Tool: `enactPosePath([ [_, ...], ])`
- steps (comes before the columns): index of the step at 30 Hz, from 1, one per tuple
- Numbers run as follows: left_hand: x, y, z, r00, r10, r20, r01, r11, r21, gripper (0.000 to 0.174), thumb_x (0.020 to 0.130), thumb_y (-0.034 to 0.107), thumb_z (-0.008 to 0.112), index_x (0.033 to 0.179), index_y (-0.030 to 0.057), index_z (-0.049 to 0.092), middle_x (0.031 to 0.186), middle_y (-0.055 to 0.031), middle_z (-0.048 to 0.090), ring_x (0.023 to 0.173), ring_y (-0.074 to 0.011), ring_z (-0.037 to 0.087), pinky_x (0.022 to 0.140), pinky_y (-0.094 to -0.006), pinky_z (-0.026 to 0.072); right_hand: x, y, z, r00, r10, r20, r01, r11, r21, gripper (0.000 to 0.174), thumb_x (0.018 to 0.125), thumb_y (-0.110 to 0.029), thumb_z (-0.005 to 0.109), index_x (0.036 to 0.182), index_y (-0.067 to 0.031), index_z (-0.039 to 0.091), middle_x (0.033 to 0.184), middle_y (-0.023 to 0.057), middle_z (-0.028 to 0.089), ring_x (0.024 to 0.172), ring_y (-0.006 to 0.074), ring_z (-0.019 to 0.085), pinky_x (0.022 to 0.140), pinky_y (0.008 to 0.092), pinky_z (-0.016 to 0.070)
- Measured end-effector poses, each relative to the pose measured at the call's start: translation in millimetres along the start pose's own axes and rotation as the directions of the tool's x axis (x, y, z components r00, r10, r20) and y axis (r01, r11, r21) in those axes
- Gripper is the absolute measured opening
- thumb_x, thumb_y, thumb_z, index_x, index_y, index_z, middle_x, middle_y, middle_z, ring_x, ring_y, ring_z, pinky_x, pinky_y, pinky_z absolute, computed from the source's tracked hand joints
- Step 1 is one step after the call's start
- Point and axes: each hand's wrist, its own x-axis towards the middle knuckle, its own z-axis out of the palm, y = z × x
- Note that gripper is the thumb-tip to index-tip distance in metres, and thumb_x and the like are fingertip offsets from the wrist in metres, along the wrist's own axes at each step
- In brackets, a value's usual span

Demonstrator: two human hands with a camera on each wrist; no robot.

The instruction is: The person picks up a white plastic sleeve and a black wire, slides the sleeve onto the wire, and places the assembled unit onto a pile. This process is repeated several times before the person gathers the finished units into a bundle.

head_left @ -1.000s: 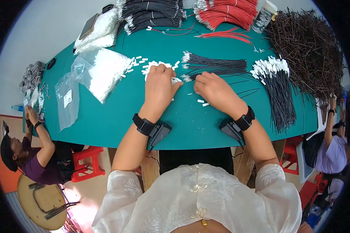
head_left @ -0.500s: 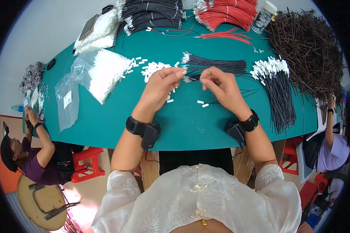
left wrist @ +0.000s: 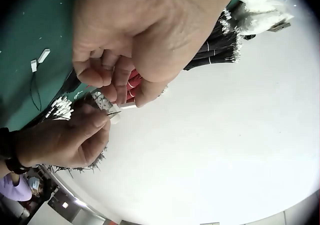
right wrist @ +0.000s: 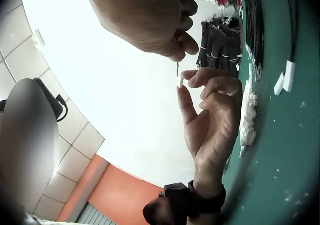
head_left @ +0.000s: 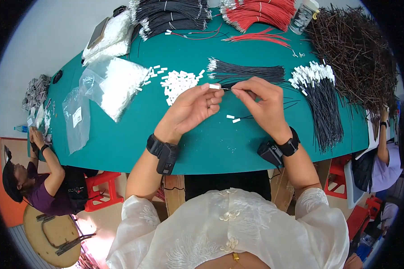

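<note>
Between its thumb and forefinger, my left hand (head_left: 191, 107) pinches a small white connector housing (head_left: 214, 86). My right hand (head_left: 267, 101) pinches a thin black wire (right wrist: 177, 69) near its end. In the right wrist view the wire's tip points at the end of the housing, right at its opening. Both hands are raised over the table, close together. Beyond the left hand lies a pile of white connector housings (head_left: 178, 84). A row of loose black wires (head_left: 251, 71) with metal tips lies behind the right hand.
Black wires with white housings (head_left: 322, 112) lie in a bunch at right, beside a dark brown tangled heap (head_left: 352, 58). A bag of white housings (head_left: 123, 85) is at left. Black bundles (head_left: 173, 18) and red bundles (head_left: 260, 13) sit at the back. Two housings (head_left: 233, 119) lie in front.
My left hand has come up from the housing pile with one housing. My right hand has left the black wires with one wire. The two hands have drawn together, wire tip to housing.
</note>
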Motion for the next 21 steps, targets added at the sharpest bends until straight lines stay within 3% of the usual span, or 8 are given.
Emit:
enactPosePath([
  [6,-0.6,-0.1,1.4,1.0,0.005,-0.022,-0.004,0.999,0.045,0.035,0.104,0.027,0.054,0.121,-0.0029,0.061,0.111,-0.0085,0.057,0.09,-0.0135,0.051,0.082,-0.027,0.048,0.0,1.6,1.8,0.992,-0.114,-0.045,0.111,0.991,-0.072,0.013,0.081,0.002,0.076,0.092,-0.0025,0.074,0.084,0.0064,0.072,0.067,0.014,0.062,0.053,0.0256,0.0423],
  [16,-0.8,0.0,-2.6,0.999,0.031,0.029,-0.032,0.999,0.032,0.034,0.103,0.024,0.056,0.122,-0.0036,0.063,0.113,-0.0125,0.066,0.095,-0.0147,0.059,0.083,-0.0281,0.052,-0.2,1.0,0.7,0.995,-0.093,-0.041,0.091,0.995,-0.05,0.011,0.083,0.002,0.074,0.092,-0.0022,0.074,0.084,0.0066,0.072,0.068,0.0147,0.062,0.053,0.0252,0.0431],
  [21,-2.2,1.5,-3.2,0.999,0.044,-0.028,-0.043,0.998,0.054,0.029,0.099,0.011,0.062,0.123,-0.0039,0.063,0.111,-0.013,0.069,0.095,-0.0168,0.067,0.085,-0.0281,0.0567,-0.6,-0.5,0.3,0.996,-0.076,-0.054,0.074,0.996,-0.04,0.011,0.083,0.002,0.074,0.092,-0.0019,0.074,0.084,0.0065,0.072,0.068,0.0146,0.062,0.053,0.0251,0.0433],
])
